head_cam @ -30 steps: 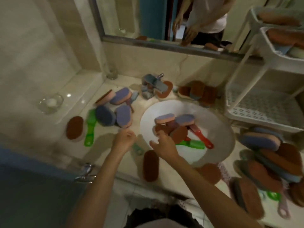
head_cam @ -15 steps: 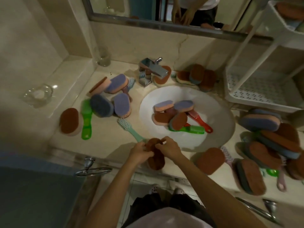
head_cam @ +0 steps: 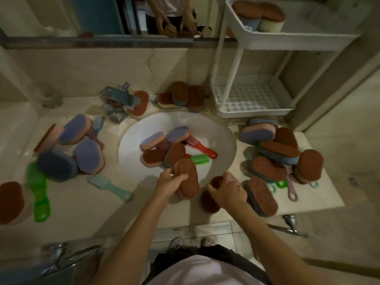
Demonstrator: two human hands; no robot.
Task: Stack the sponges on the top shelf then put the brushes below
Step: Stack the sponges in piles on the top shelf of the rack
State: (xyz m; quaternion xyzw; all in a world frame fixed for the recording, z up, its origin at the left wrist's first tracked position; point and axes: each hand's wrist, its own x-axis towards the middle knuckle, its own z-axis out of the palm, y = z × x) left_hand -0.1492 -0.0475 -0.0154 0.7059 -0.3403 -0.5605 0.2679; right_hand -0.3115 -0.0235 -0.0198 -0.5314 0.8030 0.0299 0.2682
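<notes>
The person's left hand [head_cam: 170, 183] grips a brown-topped oval sponge [head_cam: 186, 179] by its long edge, lifted just over the near rim of the white round basin [head_cam: 131, 145]; the right hand [head_cam: 228, 190] curls round a second brown oval sponge [head_cam: 209, 199] lying on the pale stone worktop [head_cam: 86, 202] just beside the basin, I'd guess so both go up in one trip. A few stacked sponges [head_cam: 257, 11] sit on the top shelf [head_cam: 277, 41] of the white plastic rack [head_cam: 237, 58] at the right, so stacking looks barely begun; the brushes, such as the green-handled brush [head_cam: 39, 192], lie scattered, sensibly left for later.
</notes>
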